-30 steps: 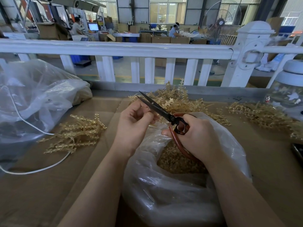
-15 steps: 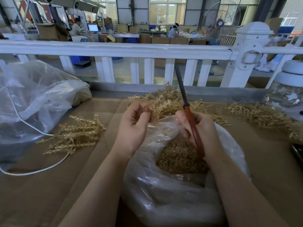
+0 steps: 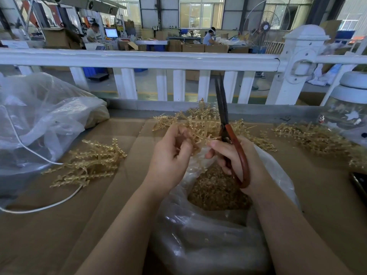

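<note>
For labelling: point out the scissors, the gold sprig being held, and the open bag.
scissors (image 3: pixel 222 108), head view, on the dark blades.
gold sprig (image 3: pixel 200 129), head view, on its stems.
open bag (image 3: pixel 198 245), head view, on the front wall.

Left hand (image 3: pixel 170 155) pinches a gold sprig (image 3: pixel 200 130). Right hand (image 3: pixel 238 157) grips the red scissors (image 3: pixel 231 133), blades together, pointing at 12 o'clock. Open bag (image 3: pixel 208 245) of gold bits sits under both at 6. Loose pile (image 3: pixel 89 163) at 9, second pile (image 3: pixel 309 135) at 3.

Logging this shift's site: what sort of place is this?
Probably a factory workshop: stacked cardboard boxes behind the white railing, a big industrial fan, and heaps of gold plastic sprigs up close.
</note>
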### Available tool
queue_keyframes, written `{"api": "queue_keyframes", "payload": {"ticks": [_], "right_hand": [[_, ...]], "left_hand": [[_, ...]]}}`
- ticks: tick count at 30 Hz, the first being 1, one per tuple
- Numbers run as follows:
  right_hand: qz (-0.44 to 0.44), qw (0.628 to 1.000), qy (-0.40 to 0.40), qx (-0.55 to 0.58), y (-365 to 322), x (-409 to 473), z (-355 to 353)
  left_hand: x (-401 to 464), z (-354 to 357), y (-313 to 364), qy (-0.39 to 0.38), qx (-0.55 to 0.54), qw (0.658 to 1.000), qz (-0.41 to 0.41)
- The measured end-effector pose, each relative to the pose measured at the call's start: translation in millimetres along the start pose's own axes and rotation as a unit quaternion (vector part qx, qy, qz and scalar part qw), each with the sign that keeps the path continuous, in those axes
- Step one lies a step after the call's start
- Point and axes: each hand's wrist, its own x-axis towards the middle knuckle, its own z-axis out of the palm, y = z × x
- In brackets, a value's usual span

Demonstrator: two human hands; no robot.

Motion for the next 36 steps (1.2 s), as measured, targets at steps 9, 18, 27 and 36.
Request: {"api": "queue_keyframes", "payload": {"ticks": [9,18,27,36], "right_hand": [[-0.028,0.999,0.017,0.002,-4,-3,2],[-0.027,0.999,-0.012,0.015,-2,-3,3],[-0.031,0.998,-0.017,0.049,2,-1,0],[-0.034,0.998,-0.017,0.056,-2,-3,1]], "left_hand": [[-1,8,7,-0.027,-0.097,0.988,-0.117],[1,2,6,-0.028,-0.161,0.982,-0.092],[3,-2,8,-0.01,-0.227,0.964,-0.139],[3,-3,10,-0.008,-0.256,0.952,-0.168]]}}
